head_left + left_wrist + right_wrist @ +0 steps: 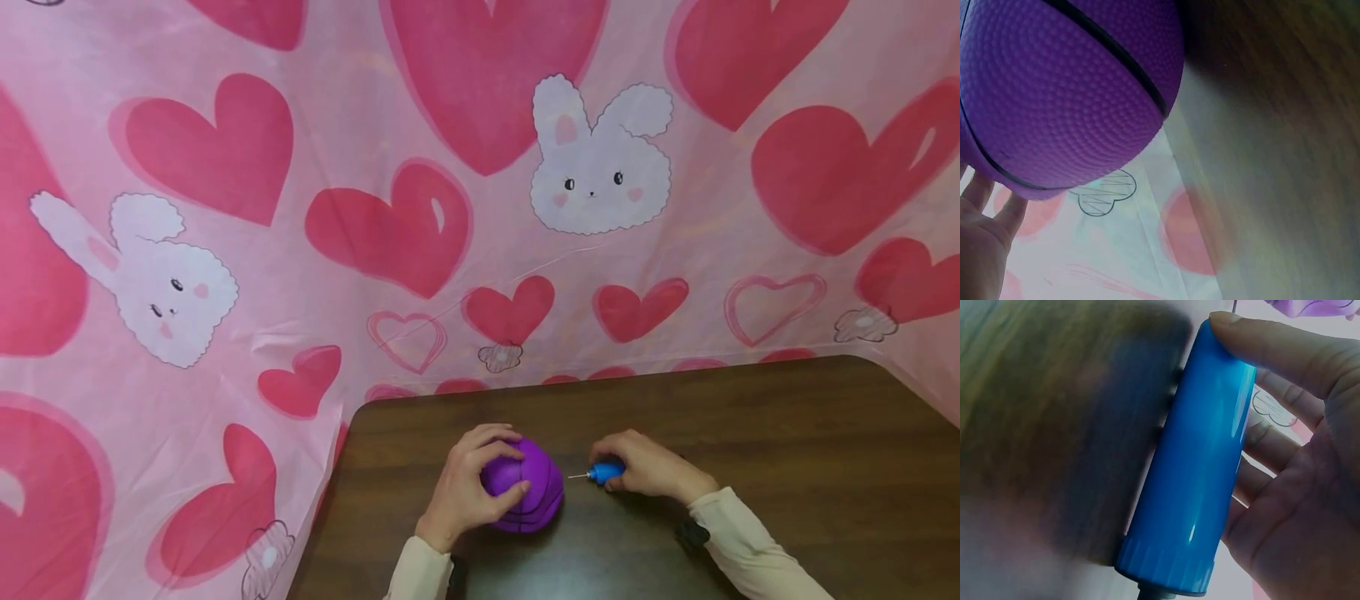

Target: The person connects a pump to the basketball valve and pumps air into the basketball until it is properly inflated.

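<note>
A purple ball [538,487] with black seam lines rests on the table, its shape dented and sagging. My left hand [468,482] holds it from the left, with the thumb in front and the fingers over the top. In the left wrist view the pebbled skin of the ball [1079,94] fills the upper left. To its right, my right hand [651,465] grips a blue hand pump [604,473]. The pump's thin metal needle [578,476] points at the ball, a small gap from its side. In the right wrist view, the thumb [1272,347] presses near the pump's needle end.
A dark wood-grain table [795,450] with rounded corners lies under both hands. Behind and left of it hangs a pink curtain [337,108] with hearts and rabbit faces. A black strap [692,533] sits at the right wrist.
</note>
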Available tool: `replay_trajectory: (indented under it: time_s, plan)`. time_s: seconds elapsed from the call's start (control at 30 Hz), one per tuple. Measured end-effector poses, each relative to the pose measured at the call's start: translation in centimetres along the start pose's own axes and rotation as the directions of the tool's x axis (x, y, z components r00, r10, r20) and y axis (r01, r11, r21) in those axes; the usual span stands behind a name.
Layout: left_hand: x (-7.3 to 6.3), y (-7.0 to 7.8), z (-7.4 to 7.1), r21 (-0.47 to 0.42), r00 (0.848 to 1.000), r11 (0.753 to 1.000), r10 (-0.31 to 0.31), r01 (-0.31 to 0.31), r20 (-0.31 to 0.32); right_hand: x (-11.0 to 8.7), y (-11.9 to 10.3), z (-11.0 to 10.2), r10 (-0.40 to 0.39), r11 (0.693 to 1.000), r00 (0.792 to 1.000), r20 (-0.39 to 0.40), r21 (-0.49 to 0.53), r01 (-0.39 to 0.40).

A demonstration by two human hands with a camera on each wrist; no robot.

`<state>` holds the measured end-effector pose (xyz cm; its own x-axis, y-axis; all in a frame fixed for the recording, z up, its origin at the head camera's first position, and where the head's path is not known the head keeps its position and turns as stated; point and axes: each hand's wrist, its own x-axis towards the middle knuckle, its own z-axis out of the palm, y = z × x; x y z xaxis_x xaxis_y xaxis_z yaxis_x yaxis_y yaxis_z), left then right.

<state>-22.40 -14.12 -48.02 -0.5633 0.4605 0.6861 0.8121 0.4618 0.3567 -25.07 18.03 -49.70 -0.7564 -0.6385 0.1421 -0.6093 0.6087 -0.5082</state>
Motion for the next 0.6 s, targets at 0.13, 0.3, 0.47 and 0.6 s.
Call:
replay_trajectory:
  time_s: [0.13,0.3,0.47,0.6]
  plan:
    - [0.00,-0.04,0.02,-0.001,1.000,1.000,-0.007,0.007,0.003,0.01,0.05,0.08,0.000,1.000,1.000,0.000,-0.023,0.000]
    - [0.06,0.01,0.03,-0.008,1.000,1.000,-0.010,0.011,0.004,0.06,0.22,0.11,0.005,1.000,1.000,0.000,-0.021,-0.005]
    - [0.03,0.07,0.07,-0.016,1.000,1.000,-0.007,0.007,0.004,0.05,0.24,0.07,-0.003,1.000,1.000,-0.001,-0.006,0.003]
    - [0.02,0.12,0.11,-0.019,1.000,1.000,-0.008,0.009,0.010,0.00,0.31,0.06,-0.005,1.000,1.000,0.002,0.009,0.005]
